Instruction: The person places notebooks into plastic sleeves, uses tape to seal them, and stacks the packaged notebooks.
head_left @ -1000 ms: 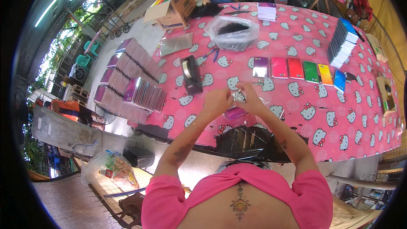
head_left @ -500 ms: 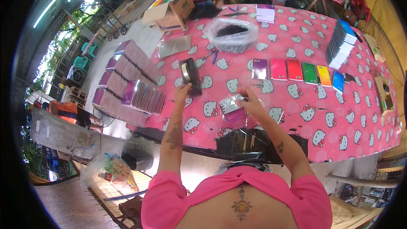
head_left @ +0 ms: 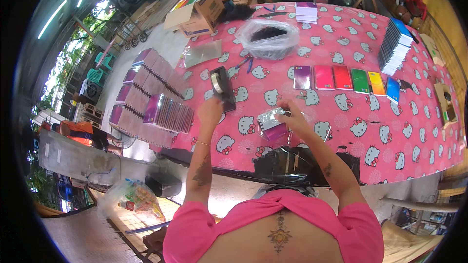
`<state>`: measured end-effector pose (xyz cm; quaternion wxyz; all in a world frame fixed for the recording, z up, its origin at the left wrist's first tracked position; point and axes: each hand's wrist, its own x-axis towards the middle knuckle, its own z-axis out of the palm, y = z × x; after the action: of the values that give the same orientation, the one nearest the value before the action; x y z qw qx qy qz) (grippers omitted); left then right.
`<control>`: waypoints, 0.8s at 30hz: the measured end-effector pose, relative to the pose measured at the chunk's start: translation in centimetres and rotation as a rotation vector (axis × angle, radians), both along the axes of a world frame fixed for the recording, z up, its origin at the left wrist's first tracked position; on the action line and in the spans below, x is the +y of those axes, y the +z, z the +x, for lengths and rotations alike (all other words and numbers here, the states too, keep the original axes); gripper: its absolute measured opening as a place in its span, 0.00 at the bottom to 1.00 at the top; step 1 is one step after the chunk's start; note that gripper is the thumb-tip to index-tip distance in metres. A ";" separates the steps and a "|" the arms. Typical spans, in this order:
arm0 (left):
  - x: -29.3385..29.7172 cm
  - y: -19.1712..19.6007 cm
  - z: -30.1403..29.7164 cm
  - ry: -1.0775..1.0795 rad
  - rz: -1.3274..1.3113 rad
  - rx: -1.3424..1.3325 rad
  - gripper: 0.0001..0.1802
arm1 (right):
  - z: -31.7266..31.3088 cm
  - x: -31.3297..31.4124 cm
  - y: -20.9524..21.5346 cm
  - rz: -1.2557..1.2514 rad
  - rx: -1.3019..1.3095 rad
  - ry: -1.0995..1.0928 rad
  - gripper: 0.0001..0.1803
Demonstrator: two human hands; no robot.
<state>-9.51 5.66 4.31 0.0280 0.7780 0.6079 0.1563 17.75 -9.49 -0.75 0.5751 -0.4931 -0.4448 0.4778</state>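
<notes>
My left hand (head_left: 210,108) reaches out to the black tape dispenser (head_left: 222,87) on the pink patterned tablecloth (head_left: 370,126) and touches its near end. My right hand (head_left: 292,116) holds a small purple notebook in shiny clear wrap (head_left: 271,124) down on the table in front of me.
A row of coloured notebooks (head_left: 343,79) lies beyond my hands. A clear bag with dark contents (head_left: 268,36) sits farther back. Wrapped notebook stacks (head_left: 156,104) are at the left, a black-and-blue stack (head_left: 396,46) at the right, an open cardboard box (head_left: 197,12) at the back left.
My left hand left the wrapped notebook and moved up-left to the tape dispenser. My right hand stayed on the notebook.
</notes>
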 end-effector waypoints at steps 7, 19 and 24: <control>0.1 4.7 11.4 -1.164 -0.366 0.219 0.15 | -0.2 0.2 -0.4 -0.009 0.132 0.072 0.28; 2.2 -6.7 7.9 -0.432 -1.050 -0.582 0.23 | -1.0 0.2 -1.0 0.040 0.148 0.087 0.31; -7.7 -2.6 10.4 -0.638 0.161 0.052 0.41 | -2.3 -1.1 -2.8 0.089 0.356 -0.228 0.28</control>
<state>0.91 -2.03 1.67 -0.0014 0.9327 0.3197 0.1672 15.48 -10.60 -3.58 0.7159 -0.4222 -0.2984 0.4692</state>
